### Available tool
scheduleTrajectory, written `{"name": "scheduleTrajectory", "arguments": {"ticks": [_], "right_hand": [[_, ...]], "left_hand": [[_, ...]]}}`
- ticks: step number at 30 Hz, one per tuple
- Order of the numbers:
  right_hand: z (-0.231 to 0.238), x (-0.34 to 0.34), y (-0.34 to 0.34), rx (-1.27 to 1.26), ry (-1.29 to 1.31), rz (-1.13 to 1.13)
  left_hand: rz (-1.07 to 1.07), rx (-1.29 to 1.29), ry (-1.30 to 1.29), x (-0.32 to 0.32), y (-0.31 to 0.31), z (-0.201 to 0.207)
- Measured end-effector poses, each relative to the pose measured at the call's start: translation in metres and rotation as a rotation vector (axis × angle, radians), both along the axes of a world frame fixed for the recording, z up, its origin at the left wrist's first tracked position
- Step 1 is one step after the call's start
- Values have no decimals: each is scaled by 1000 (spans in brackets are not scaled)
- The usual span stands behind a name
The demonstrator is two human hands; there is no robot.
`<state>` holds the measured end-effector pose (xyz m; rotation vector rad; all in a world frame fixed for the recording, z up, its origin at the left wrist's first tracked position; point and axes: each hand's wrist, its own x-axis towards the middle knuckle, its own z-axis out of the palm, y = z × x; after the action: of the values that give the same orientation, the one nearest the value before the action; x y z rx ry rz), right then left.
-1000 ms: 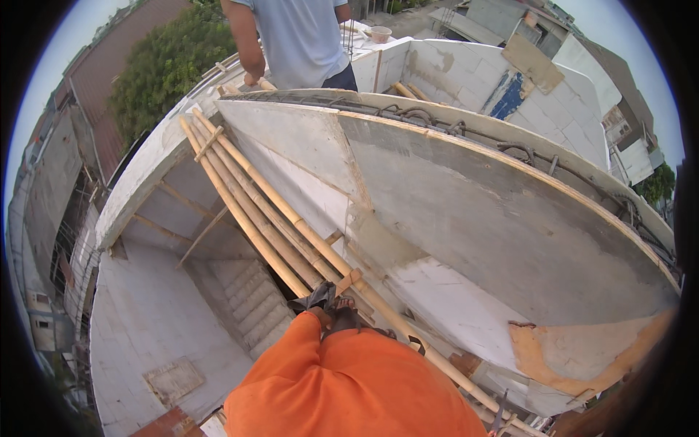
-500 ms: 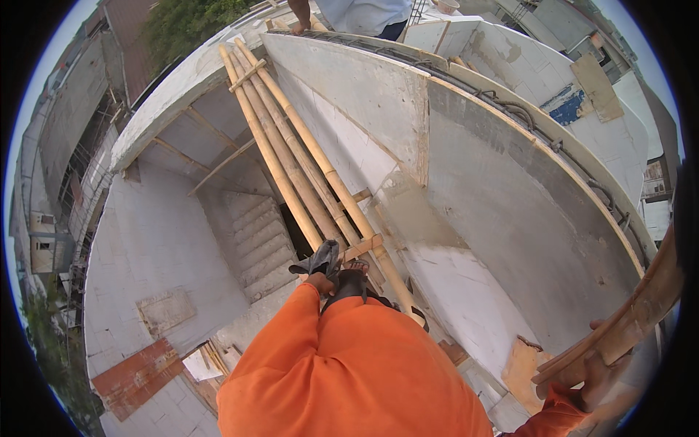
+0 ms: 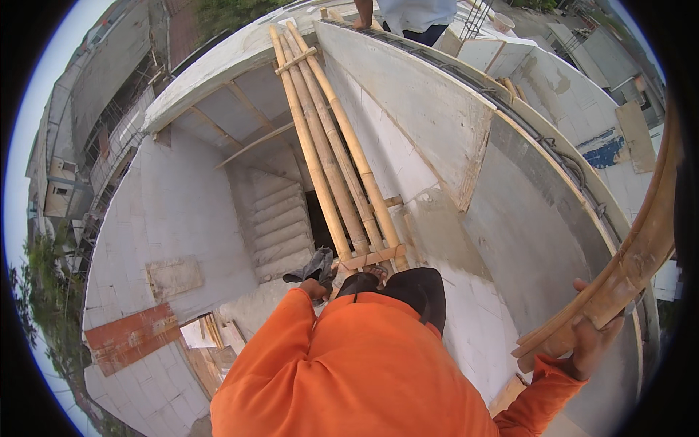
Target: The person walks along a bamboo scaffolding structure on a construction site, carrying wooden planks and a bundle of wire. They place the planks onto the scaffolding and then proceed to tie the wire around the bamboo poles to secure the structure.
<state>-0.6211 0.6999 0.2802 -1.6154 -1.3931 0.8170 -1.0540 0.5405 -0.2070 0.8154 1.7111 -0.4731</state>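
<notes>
Bunched in my left hand (image 3: 314, 290) is a crumpled dark grey cloth-like thing (image 3: 318, 265); its exact kind is hard to make out. On the right, my right hand (image 3: 591, 344) has its fingers wrapped round the end part of long brown wooden planks (image 3: 615, 295). The planks rise past the right rim of the picture, where their far ends are hidden. A foot (image 3: 377, 272) shows by the near end of a walkway of several bamboo poles (image 3: 325, 146), beside a short wooden crosspiece (image 3: 373, 257).
Beneath the poles, concrete stairs (image 3: 280, 226) drop into a deep stairwell. Formwork panels (image 3: 408, 95) with rebar (image 3: 557, 153) along the top line the right side. A white block wall (image 3: 175, 197) stands at left. At the far end is another person in a light shirt (image 3: 416, 16).
My view has turned left, so the bamboo walkway sits further right in the picture. A dark-clothed leg now shows bent to the right. Both hands keep their holds.
</notes>
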Motion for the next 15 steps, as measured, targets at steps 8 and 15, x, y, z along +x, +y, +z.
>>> {"name": "scheduleTrajectory", "arguments": {"ticks": [8, 15], "right_hand": [[-49, -37, 62, -131, 178, 156], [-111, -105, 114, -156, 488, 101]], "left_hand": [[24, 27, 78, -35, -5, -9], [-12, 132, 83, -82, -2, -80]]}}
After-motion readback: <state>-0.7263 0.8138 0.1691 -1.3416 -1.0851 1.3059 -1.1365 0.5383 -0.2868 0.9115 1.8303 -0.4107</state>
